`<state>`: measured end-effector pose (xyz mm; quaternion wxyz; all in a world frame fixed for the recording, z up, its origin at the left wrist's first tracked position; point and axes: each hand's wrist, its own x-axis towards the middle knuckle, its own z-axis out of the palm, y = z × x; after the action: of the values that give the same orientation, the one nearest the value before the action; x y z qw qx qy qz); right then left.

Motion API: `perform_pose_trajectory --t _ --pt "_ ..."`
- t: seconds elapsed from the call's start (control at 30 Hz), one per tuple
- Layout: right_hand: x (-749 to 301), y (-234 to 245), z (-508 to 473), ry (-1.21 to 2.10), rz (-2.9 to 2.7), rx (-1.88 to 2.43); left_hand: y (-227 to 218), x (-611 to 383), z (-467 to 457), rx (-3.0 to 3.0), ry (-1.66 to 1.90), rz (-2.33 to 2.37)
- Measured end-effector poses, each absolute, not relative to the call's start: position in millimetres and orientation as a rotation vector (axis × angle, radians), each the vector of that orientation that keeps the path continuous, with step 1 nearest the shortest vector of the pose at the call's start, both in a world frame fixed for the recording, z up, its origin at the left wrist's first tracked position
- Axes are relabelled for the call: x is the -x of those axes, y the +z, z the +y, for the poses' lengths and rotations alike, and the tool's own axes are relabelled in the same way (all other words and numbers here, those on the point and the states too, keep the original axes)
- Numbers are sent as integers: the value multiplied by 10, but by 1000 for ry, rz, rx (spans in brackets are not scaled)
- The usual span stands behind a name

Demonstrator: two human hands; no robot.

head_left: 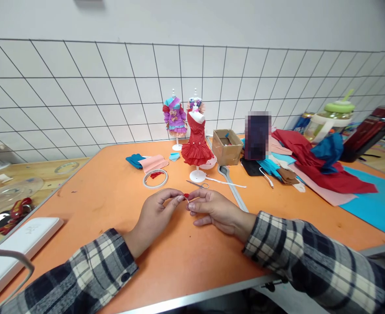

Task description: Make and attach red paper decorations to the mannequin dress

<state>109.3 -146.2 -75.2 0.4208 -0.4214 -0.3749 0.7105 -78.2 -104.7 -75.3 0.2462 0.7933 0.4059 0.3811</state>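
Note:
My left hand (156,214) is closed in a pinch, its thumb and forefinger at the left side of a small red crumpled piece (186,196). On the other side, my right hand (219,212) pinches the same piece, and a thin pale strip shows between its fingertips. Whether the piece is paper or cloth, I cannot tell. Just beyond the hands lie small scissors (198,185). Behind them a mini dress form (197,144) stands upright in a red one-shoulder dress with a ruffled skirt. A roll of tape (155,179) rests flat to the left.
Two more dressed forms, one in a purple outfit (175,117), stand by the wall. A cardboard box (227,147), a dark blurred-out panel (257,135) and red crepe-like sheets (329,172) lie right. A grey strap-like strip (233,189) crosses the orange table (114,196). A white device (25,244) sits left.

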Motion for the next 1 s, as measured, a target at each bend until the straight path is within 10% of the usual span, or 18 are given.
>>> perform_pose_trajectory --t 0.33,0.73,1.0 --pt "-1377 -803 -1310 1654 -1607 999 -713 808 -1125 -2401 682 655" --pt "-1196 -789 -1549 250 -2345 1047 -710 751 -1138 -2752 559 882" --pt "-1122 -688 -1532 932 -1614 1328 -758 799 -1057 -2502 892 1155"
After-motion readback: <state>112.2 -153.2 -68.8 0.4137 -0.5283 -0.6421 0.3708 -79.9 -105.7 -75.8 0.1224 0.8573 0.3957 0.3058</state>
